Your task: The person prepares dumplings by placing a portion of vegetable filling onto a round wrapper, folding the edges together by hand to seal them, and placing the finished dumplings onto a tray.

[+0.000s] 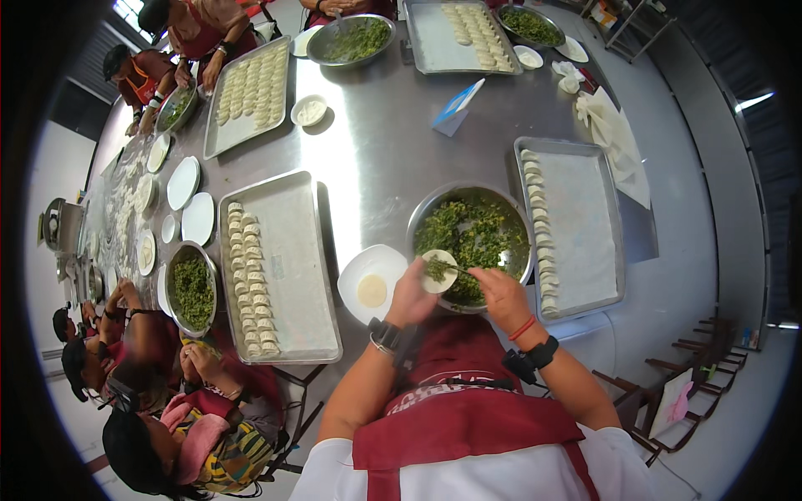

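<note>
Over the near rim of a steel bowl of chopped green filling [467, 228], my left hand [410, 299] holds a round dough wrapper [446, 285] with green filling on it. My right hand [504, 297] grips the handle of a small utensil [460, 269], whose tip lies in the filling on the wrapper. Left of the bowl, a white plate [354, 275] carries a flat dough wrapper [372, 291]. To the right stands a metal tray [579, 238] with one column of folded dumplings [541, 244] along its left side.
Another metal tray [291, 250] with dumplings lies to the left, beside a second filling bowl [193, 288]. Several people work along the left side and far end. A folded blue card [456, 108] stands mid-table. A white cloth [611, 138] drapes over the right edge. Chairs [683, 388] stand lower right.
</note>
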### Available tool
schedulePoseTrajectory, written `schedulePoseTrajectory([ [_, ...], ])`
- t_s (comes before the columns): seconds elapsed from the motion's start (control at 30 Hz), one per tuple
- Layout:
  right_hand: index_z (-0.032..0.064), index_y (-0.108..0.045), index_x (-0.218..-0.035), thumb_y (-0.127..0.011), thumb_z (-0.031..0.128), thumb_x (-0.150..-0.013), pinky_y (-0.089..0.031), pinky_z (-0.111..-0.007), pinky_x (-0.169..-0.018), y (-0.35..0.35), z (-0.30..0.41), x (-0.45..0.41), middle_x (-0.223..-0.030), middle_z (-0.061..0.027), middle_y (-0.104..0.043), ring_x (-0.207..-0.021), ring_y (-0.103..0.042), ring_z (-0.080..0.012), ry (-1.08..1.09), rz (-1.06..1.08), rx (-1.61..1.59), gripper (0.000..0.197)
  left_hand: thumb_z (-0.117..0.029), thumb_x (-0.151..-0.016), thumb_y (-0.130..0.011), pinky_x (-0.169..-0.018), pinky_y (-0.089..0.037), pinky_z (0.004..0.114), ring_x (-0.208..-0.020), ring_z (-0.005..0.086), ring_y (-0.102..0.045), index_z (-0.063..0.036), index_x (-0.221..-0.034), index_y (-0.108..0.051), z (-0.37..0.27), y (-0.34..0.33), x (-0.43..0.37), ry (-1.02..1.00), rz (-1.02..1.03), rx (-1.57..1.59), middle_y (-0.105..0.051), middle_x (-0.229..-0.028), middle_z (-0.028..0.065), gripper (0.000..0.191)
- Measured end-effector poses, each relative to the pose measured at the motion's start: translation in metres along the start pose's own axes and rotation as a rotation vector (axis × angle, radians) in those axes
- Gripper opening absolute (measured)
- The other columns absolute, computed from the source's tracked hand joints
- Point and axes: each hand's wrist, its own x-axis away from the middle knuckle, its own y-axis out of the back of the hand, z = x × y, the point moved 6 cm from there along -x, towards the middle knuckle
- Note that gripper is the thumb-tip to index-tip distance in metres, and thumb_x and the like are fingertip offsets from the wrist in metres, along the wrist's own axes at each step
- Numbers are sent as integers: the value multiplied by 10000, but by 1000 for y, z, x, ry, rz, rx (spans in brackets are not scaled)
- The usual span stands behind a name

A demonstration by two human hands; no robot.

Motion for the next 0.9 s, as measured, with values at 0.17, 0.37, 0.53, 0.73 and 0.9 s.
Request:
schedulePoseTrajectory([
  [0.17,102,-556,-977,-457,25,-734,-416,-358,-560,-9,13,10,-699,-105,-487,-648,-514,-269,83,63,237,275,-236,-907,-261,-917,-354,391,-1042,256,-456,2,-1135,-403,-1,-4,2,11,16,8,-470,-1121,132,359],
  [0.37,107,-565,-969,-487,12,-724,-411,-364,-558,3,7,6,-695,-113,-488,-638,-511,-282,-63,-17,-75,275,-241,-910,-250,-915,-355,391,-1042,256,-455,0,-1138,-401,-4,-5,4,15,46,-4,-468,-1122,131,364],
  [0.53,87,-570,-941,-504,19,-726,-405,-374,-555,11,10,-7,-680,-116,-489,-624,-508,-297,-106,-9,-177,235,-246,-911,-241,-913,-356,391,-1042,255,-455,-2,-1139,-399,-7,-8,7,-34,150,-188,-466,-1124,129,369],
  [0.73,85,-570,-934,-513,25,-721,-400,-375,-539,5,23,-2,-679,-111,-489,-626,-508,-298,150,61,125,228,-260,-912,-238,-910,-360,407,-1032,267,-458,9,-1133,-397,-9,-11,14,35,69,32,-464,-1120,142,383],
  [0.9,65,-576,-932,-493,60,-756,-417,-333,-533,9,17,-4,-675,-99,-527,-618,-527,-279,23,14,-24,195,-277,-912,-240,-904,-365,408,-1029,270,-458,12,-1128,-398,-10,-14,18,32,102,36,-465,-1115,149,394],
])
